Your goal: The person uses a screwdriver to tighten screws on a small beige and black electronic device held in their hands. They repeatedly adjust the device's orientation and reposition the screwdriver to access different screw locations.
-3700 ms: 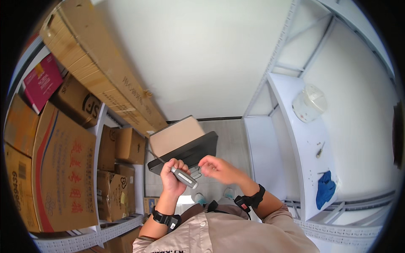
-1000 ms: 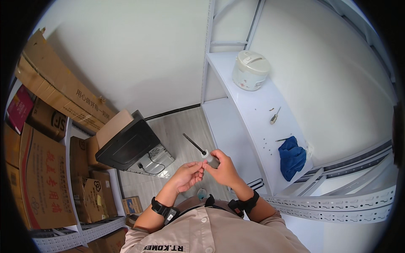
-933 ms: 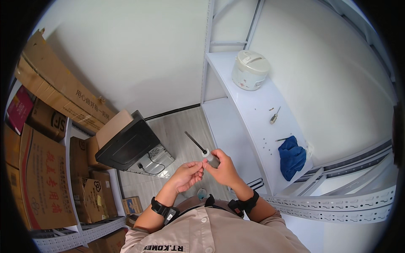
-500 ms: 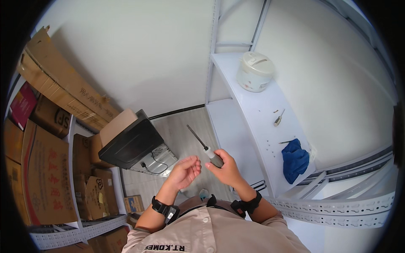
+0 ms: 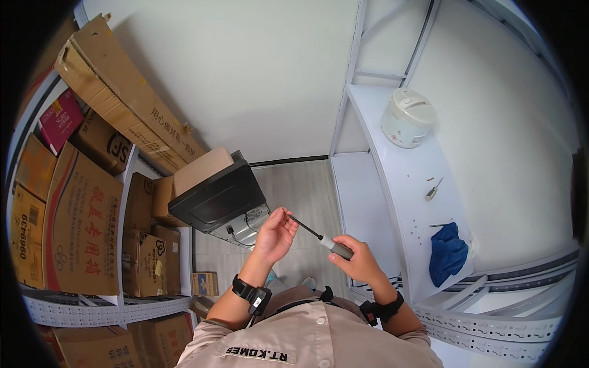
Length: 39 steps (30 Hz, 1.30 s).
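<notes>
Above the floor point(image 5: 300, 187), clasping a screwdriver point(image 5: 329, 243) by the handle with the right hand point(image 5: 361, 262); meeting its tip with the left hand point(image 5: 275, 238), cannot tell whether pinching it.

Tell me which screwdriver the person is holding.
The grey-handled screwdriver, gripped in the right hand. What sets it apart: the other screwdriver lies on the white shelf, touched by neither hand.

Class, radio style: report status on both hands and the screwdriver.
Right hand gripping screwdriver by handle. Left hand at its tip, contact unclear. No obstruction visible between hands.
</notes>
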Tool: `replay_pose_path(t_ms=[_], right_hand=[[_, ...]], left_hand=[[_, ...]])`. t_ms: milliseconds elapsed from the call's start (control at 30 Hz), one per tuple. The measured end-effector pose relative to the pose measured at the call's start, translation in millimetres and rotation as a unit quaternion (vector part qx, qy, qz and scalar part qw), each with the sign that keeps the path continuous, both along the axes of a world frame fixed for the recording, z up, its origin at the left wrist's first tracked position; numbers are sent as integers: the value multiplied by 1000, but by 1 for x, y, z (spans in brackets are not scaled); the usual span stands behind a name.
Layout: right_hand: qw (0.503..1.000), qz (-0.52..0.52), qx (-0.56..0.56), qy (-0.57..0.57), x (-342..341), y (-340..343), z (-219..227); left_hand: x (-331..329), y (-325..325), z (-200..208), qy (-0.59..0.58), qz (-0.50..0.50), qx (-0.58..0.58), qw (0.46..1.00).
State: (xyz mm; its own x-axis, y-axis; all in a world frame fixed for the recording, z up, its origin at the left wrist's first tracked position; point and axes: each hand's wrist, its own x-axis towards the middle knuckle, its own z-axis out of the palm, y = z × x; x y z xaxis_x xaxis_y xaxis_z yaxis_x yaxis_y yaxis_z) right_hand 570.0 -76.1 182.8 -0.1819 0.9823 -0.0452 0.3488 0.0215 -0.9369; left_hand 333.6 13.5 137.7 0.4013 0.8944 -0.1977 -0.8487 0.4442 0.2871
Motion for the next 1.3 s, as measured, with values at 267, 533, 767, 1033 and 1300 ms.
replay_pose_path(t_ms=[267, 533, 767, 1033, 1300], right_hand=[[999, -5, -4, -39, 6, 1, 5], [986, 8, -147, 81, 9, 2, 8], [957, 5, -240, 164, 7, 6, -5], [995, 34, -64, 74, -15, 16, -38], [993, 35, -75, 84, -56, 40, -51]], left_hand=[[10, -6, -2, 120, 29, 37, 992], [20, -10, -5, 216, 69, 66, 972], [23, -8, -25, 213, 77, 13, 974], [13, 4, -35, 228, 112, -94, 963], [-29, 39, -53, 256, 131, -107, 952]])
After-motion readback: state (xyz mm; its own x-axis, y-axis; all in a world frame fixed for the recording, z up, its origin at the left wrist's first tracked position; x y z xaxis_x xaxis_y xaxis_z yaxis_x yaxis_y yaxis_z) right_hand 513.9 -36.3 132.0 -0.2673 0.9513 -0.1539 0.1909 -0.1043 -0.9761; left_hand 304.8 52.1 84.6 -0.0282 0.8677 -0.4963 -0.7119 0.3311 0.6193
